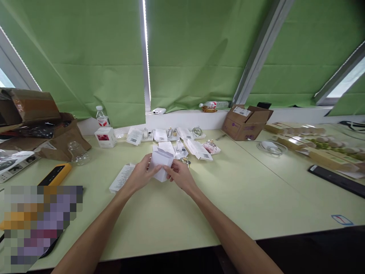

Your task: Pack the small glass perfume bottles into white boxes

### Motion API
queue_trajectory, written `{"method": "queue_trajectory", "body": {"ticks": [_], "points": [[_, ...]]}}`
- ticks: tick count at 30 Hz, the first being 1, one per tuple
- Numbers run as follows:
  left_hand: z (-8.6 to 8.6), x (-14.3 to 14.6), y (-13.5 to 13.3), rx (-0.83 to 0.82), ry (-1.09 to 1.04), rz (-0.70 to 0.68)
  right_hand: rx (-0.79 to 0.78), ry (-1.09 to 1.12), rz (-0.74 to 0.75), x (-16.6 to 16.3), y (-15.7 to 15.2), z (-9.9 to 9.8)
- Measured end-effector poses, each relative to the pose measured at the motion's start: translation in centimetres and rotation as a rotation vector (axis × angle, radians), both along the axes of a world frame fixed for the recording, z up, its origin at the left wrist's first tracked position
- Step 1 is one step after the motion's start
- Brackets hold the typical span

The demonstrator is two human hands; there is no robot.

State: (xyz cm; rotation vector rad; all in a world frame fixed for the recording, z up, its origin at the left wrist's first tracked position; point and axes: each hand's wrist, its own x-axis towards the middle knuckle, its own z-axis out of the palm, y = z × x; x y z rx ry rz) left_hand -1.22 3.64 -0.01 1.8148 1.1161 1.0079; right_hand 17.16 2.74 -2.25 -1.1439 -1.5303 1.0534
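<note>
Both of my hands meet over the middle of the pale green table (256, 198). Between them is a small white carton (160, 163) with its top flaps up. My left hand (142, 176) grips its left side with curled fingers. My right hand (181, 176) pinches its right lower edge. A flat white box (121, 178) lies just left of my left hand. Behind the carton lie several white packets with barcodes (199, 149) and small glass bottles (179, 145).
A brown cardboard box (245, 122) stands open at the back right, with a coiled white cable (270, 147) beside it. Torn brown packaging (42, 125), a clear jar (76, 152) and a yellow-edged device (55, 174) lie at the left. Wooden trays (322, 146) line the right.
</note>
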Motion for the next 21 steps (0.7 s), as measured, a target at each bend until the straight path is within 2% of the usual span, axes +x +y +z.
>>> {"method": "queue_trajectory", "body": {"ticks": [4,8,13,21], "points": [[0.9,0.6,-1.2,-0.043,-0.007,-0.118,0.042,-0.014,0.063,-0.2,-0.5,0.5],[1.2,0.8,-1.7,-0.104,-0.067,-0.165,0.057,-0.025,0.051,-0.4,-0.6,0.8],[1.1,0.4,-1.0,-0.187,-0.122,-0.137,0.016,0.066,0.060,-0.3,-0.3,0.8],[1.0,-0.2,-0.3,-0.260,-0.226,-0.116,-0.051,0.082,0.111,-0.3,-0.5,0.9]]}}
